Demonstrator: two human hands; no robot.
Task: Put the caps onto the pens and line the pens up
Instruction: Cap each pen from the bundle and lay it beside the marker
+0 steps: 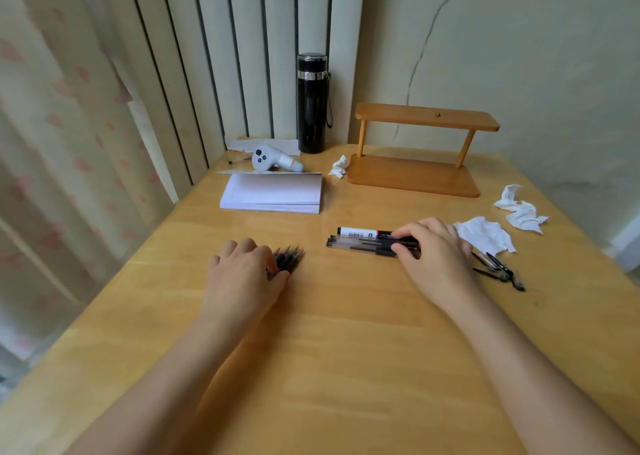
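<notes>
Pens (367, 242), slim with clear barrels and black grips, plus one white-barrelled marker, lie side by side right of centre on the smooth wooden table (329, 350). The right hand (433, 250) rests on their right ends, fingers curled over them. The left hand (242, 274) lies palm down over a cluster of small black caps (289, 257), fingers loosely bent; whether it grips any I cannot tell. Crumpled white tissues (485, 234) and a black compass (498, 267) sit just right. Behind are a paper stack (273, 193), black flask (311, 104) and empty wooden rack (415, 153). The near tabletop is bare.
</notes>
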